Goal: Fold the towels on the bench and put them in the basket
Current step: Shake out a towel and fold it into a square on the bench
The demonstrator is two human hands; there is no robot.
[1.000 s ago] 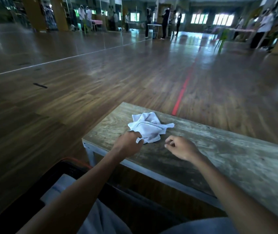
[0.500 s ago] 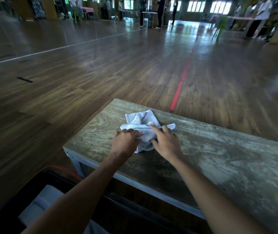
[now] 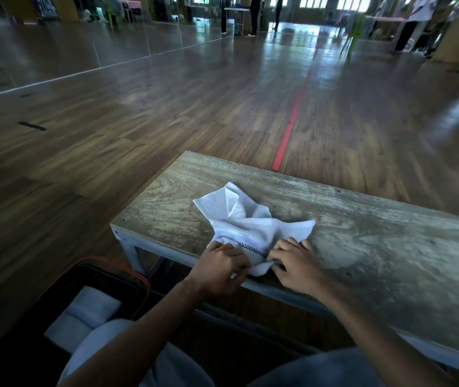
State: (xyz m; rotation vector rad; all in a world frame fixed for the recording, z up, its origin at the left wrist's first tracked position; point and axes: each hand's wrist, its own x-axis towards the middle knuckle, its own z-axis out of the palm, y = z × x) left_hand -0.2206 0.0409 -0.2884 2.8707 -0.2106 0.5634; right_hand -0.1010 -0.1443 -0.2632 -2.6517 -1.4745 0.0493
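Observation:
A crumpled white towel (image 3: 246, 223) with a black-checked stripe lies on the left end of the worn wooden bench (image 3: 362, 236). My left hand (image 3: 218, 268) pinches the towel's near edge at its left side. My right hand (image 3: 296, 263) pinches the same near edge a little to the right, by the bench's front edge. A black basket (image 3: 127, 275) with a red rim sits on the floor at lower left, beside my knee. A folded white towel (image 3: 88, 312) lies inside it.
The bench top stretches away to the right. Dark wooden floor with a red tape line (image 3: 292, 118) lies beyond the bench. Several people and tables stand far off at the back of the hall. My knees fill the bottom of the view.
Both hands have drawn the towel's near edge toward the bench's front edge. The towel has spread out and its far corner now stands up. The view has tilted down.

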